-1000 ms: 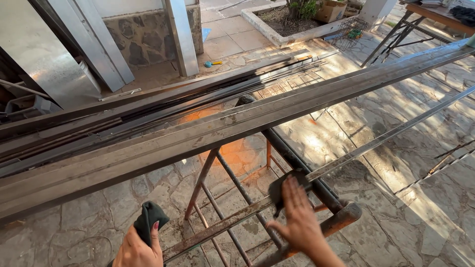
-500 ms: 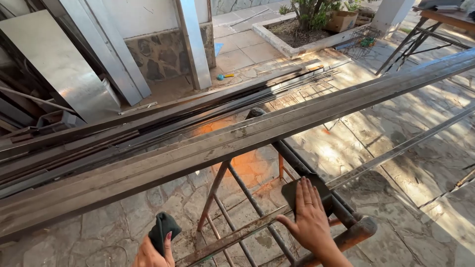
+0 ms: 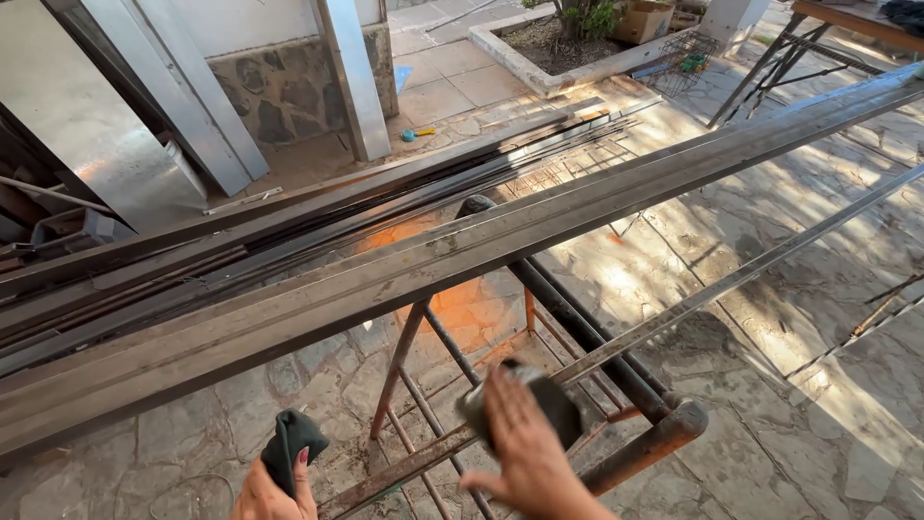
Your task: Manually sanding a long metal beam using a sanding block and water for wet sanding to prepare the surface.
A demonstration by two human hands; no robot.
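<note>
My right hand (image 3: 525,453) lies flat on a dark sanding pad (image 3: 553,400) pressed against a thin metal bar (image 3: 731,279) that runs up to the right. The bar rests on a rusty metal trestle (image 3: 645,443). Low at the left, my left hand (image 3: 269,491) is closed around a dark folded cloth (image 3: 289,448). Across the view above both hands lies a broad metal profile (image 3: 433,265), resting on the same trestle.
Several long steel bars (image 3: 289,226) lie stacked behind the profile. Metal sheets (image 3: 106,135) lean against a stone-faced wall at the left. A second trestle (image 3: 780,58) stands at the top right. The floor is stone paving (image 3: 818,318).
My right hand with the pad has slid left and down along the thin bar. The left hand has risen slightly, showing more of the cloth.
</note>
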